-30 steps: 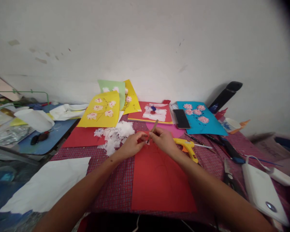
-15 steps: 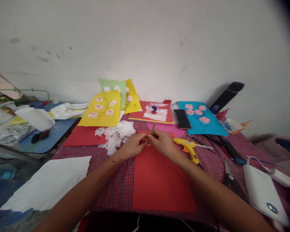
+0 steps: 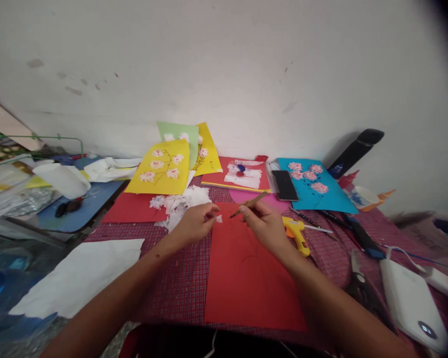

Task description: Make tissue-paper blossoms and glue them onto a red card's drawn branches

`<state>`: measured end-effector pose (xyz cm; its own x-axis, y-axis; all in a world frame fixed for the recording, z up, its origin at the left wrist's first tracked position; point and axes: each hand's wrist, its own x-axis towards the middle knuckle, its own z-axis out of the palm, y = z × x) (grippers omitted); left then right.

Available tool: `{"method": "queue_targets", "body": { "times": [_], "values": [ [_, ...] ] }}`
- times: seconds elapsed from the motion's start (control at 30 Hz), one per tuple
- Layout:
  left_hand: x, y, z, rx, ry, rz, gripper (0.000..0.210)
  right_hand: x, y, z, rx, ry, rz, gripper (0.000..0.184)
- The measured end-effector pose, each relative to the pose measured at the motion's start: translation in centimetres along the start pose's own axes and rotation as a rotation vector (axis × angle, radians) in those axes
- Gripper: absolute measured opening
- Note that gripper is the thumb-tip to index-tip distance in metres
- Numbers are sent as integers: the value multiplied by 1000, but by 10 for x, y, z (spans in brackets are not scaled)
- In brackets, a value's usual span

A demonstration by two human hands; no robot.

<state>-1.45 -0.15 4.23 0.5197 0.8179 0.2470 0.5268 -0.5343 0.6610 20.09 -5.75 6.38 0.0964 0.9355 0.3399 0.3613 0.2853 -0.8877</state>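
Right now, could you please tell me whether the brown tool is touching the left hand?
Apart: the head view shows red paper between the brown tool and left hand.

- Right hand point(image 3: 267, 226) drawn off from left hand point(image 3: 196, 222); gap now between them.
- Brown stick point(image 3: 257, 200), steep before, now slants low, tip apart from white scrap point(image 3: 219, 218) pinched by left.

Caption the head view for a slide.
Right hand holds a brush-like tool over a red sheet; left hand is at a small pale scrap, with flower pictures behind.
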Motion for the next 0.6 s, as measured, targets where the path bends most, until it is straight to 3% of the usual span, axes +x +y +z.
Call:
{"method": "queue_targets", "body": {
  "times": [0.07, 0.13, 0.2, 0.37, 0.6],
  "values": [
    [-13, -4, -18, 101, -42, 6, 16, -6, -2, -3, -10, -28, 0, 17],
    [-28, -10, -35, 172, -232, 47, 22, -11, -3, -4, -18, -77, 5, 17],
    [-39, -17, -47, 288, -304, 56, 27, -13, -6, -4, -5, -118, 15, 17],
    [-36, -29, -49, 501, -81, 1, 26, -13, -11, 2, 19, -149, 35, 17],
    [-12, -29, -23, 727, -137, -47, 28, -19, -9, 1, 3, -149, 34, 15]
  ]
}}
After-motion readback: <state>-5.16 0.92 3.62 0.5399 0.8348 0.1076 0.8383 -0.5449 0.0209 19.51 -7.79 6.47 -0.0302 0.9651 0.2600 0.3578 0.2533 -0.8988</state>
